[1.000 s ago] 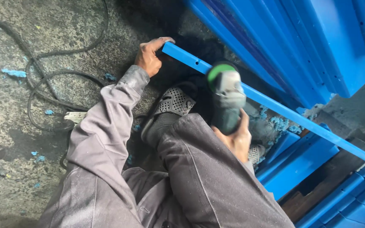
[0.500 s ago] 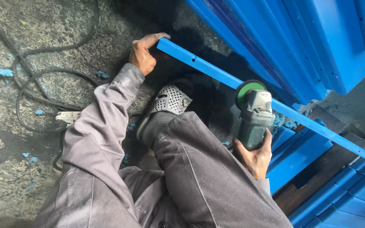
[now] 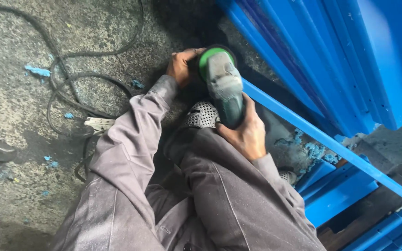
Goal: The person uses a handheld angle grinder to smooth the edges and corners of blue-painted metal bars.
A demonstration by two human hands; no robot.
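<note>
Gripping a green-guarded grinder (image 3: 224, 88), right hand (image 3: 243, 135) works; left hand (image 3: 181, 67) clasps blue bar (image 3: 326, 139).

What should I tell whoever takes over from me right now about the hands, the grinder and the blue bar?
Right hand: gripped around the body of the angle grinder, its green-rimmed head at the upper end of the blue bar.
Left hand: at the same bar end, beside the grinder head; whether it grips the bar is hidden.
Bar runs diagonally from there down to the right, over blue steel sections.
Black cable loops on the concrete floor to the left, with blue paint flakes about.
Done: not clear from this view. Left: cannot tell how much of the bar remains.
</note>
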